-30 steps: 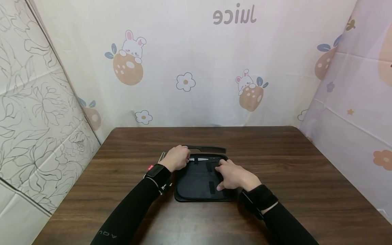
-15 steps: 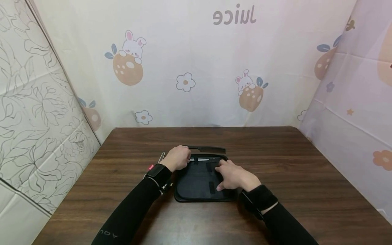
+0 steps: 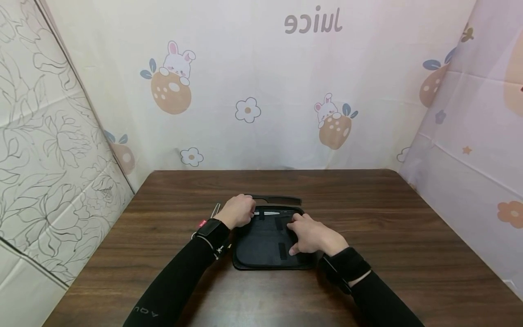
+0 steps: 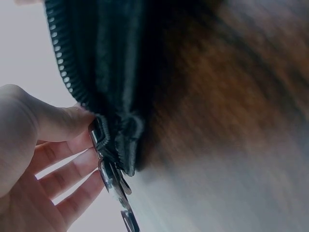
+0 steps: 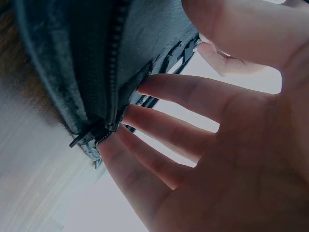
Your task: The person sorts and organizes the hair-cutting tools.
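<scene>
A black zip case (image 3: 261,245) lies flat on the table, its inner panel with dark straps facing up. My left hand (image 3: 238,211) bends over its far left corner, fingertips at the left end of a slim silver pointed tool (image 3: 271,213) that passes under an elastic loop. In the left wrist view the thumb touches the zip edge beside a shiny metal piece (image 4: 112,181); the index fingertip is hidden. My right hand (image 3: 312,234) spreads over the case's right side. In the right wrist view its long, mostly straight fingers (image 5: 164,130) touch the zipped edge.
Just behind the case lies a black comb (image 3: 282,200). A silver wire-like loop (image 3: 215,209) shows beyond my left wrist, near a small red tag (image 3: 202,223). The wooden table (image 3: 347,190) ends against printed curtains (image 3: 265,68).
The silver tool has slid very slightly to the right, along with my left fingertips. My right hand and the case have stayed in place.
</scene>
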The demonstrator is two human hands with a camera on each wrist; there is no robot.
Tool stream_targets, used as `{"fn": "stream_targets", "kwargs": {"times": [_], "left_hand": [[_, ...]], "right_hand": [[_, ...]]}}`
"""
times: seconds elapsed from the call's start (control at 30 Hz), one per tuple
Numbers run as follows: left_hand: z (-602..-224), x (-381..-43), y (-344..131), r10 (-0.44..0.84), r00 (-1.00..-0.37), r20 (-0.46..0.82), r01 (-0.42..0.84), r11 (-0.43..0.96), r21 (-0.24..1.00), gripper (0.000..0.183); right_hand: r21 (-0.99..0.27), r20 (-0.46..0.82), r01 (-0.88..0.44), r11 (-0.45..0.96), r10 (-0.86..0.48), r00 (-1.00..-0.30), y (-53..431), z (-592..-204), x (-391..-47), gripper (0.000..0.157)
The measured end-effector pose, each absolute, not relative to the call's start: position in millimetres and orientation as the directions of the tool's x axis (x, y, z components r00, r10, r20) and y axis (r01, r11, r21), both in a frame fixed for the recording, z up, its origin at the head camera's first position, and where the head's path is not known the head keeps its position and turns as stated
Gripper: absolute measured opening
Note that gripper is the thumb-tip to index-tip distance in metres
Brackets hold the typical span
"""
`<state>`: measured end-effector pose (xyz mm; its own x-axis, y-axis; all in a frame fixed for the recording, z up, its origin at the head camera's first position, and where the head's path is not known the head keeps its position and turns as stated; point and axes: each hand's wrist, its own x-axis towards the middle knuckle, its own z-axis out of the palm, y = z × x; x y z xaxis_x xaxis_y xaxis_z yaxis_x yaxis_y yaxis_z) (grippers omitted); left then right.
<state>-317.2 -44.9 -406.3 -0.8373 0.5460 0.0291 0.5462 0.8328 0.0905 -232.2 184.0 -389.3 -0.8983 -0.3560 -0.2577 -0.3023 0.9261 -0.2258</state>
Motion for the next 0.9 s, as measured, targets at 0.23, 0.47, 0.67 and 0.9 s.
{"fn": "stream_targets", "kwargs": {"times": [0.23,0.47,0.67,0.9], "left_hand": [[-405.1,-317.3,-43.4,0.547,-0.836,0.040,0.548,0.831,0.092,0.008],[-406.7,-318.0,-40.9,0.549,-0.834,0.050,0.551,0.828,0.099,0.010],[-406.9,-318.3,-38.1,0.558,-0.827,0.062,0.562,0.820,0.109,0.013],[-406.8,-316.9,-37.3,0.559,-0.826,0.069,0.563,0.819,0.107,0.012]], "right_hand": [[-0.220,-0.253,-0.304,0.927,-0.355,-0.900,184.2,-390.2,-232.8,0.069],[-0.226,-0.251,-0.306,0.925,-0.359,-0.899,184.4,-390.8,-232.2,0.069],[-0.227,-0.250,-0.303,0.926,-0.356,-0.901,184.5,-390.6,-231.4,0.068],[-0.228,-0.246,-0.306,0.924,-0.358,-0.901,184.9,-390.4,-231.6,0.068]]}}
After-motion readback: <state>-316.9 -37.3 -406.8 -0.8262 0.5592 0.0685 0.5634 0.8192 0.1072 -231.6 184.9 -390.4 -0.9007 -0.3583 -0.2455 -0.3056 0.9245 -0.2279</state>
